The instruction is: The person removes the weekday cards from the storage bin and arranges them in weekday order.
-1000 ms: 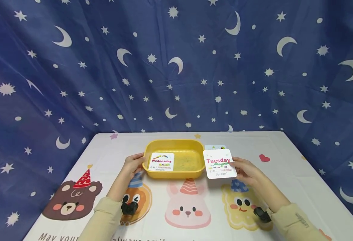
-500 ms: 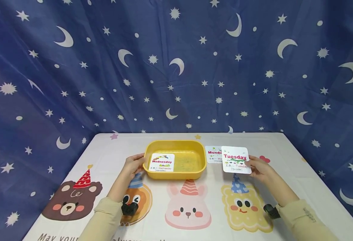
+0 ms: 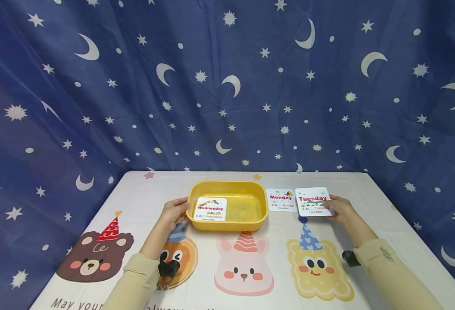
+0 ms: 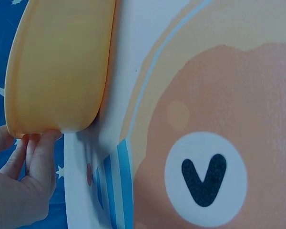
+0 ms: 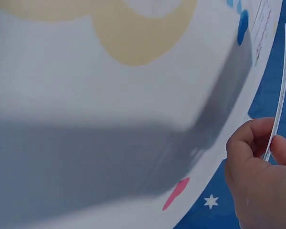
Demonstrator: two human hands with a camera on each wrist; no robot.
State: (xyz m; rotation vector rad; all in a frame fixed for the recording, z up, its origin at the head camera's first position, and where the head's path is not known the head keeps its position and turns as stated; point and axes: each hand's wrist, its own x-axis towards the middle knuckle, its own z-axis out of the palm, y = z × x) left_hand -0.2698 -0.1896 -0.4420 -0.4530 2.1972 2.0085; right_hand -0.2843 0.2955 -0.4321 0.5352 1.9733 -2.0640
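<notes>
A yellow plastic tray (image 3: 247, 211) stands at the back middle of the table, with a white "Wednesday" card (image 3: 210, 209) inside on its left. My left hand (image 3: 174, 212) holds the tray's left end; in the left wrist view the thumb and fingers grip its end wall (image 4: 52, 119). Between thumb and fingers, my right hand (image 3: 340, 207) pinches the right edge of a "Tuesday" card (image 3: 313, 196). The right wrist view shows that card (image 5: 282, 90) edge-on, raised above the cloth. Just left of it a "Monday" card (image 3: 281, 200) lies face up beside the tray.
A white tablecloth (image 3: 154, 189) printed with cartoon animals covers the table. Behind rises a blue curtain (image 3: 250, 86) with moons and stars. Dark wrist devices (image 3: 168, 268) sit at both cuffs.
My right hand has carried the "Tuesday" card to the right, away from the tray, uncovering the "Monday" card. The left hand and the tray have stayed put.
</notes>
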